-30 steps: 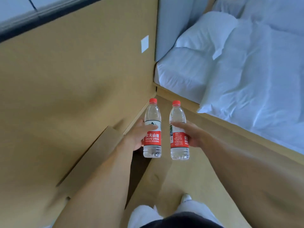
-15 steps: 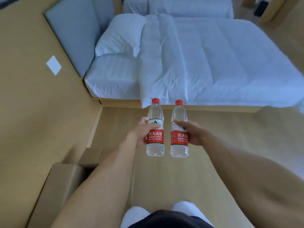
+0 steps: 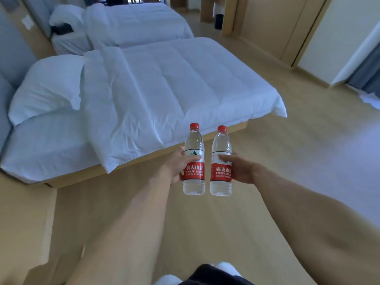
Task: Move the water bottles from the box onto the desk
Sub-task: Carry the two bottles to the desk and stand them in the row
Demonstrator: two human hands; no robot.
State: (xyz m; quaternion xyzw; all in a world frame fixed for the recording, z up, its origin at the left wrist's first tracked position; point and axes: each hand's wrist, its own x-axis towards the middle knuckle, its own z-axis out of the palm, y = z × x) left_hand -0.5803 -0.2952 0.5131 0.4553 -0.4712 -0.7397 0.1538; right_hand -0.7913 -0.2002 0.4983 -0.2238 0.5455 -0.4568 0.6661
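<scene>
Two water bottles are in the air at arm's length, one to each hand, above bare wooden floor (image 3: pixel 205 223). Nearest, both forearms reach forward from the bottom of the view. The left hand (image 3: pixel 177 167) wraps the left bottle (image 3: pixel 194 161) from its left side, thumb across the top of the red label and fingers curled round the back. The right hand (image 3: pixel 239 168) clamps the right bottle (image 3: pixel 221 163) from its right side, likewise at label height. Both bottles stand upright, long axes vertical, red caps up, just beside each other without touching, at about the same height. Neither hand looks nearer than the other.

Beyond them lies a bed (image 3: pixel 164 89) with white bedding, a second bed (image 3: pixel 135 21) farther off, and a wardrobe (image 3: pixel 273 27) far right. Neither box nor desk is identifiable in this view, so the carry is likely mid-way; the bottles are already oriented for setting down base-first.
</scene>
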